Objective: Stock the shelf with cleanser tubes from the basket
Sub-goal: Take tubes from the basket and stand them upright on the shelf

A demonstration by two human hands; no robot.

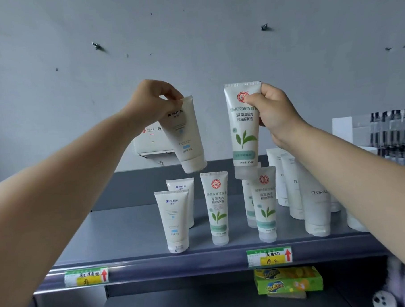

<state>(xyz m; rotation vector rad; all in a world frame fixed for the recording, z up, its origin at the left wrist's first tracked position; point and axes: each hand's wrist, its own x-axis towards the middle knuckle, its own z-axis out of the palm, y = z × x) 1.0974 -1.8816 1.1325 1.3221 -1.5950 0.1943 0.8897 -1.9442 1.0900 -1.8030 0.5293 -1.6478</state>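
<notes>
the left hand [151, 98] pinches the crimped top of a white tube [184, 135] between thumb and fingertips; the tube hangs cap-down, tilted toward five o'clock, above the grey shelf [130, 228]. below it stand two matching tubes [174, 220], then a green-leaf tube [217, 207] at six o'clock. at three o'clock, the right hand [275, 114] grips another green-leaf tube [244, 126] upright, fingers curled round it, over two more leaf tubes [265, 204]. plain white tubes [315, 201] stand farther right.
</notes>
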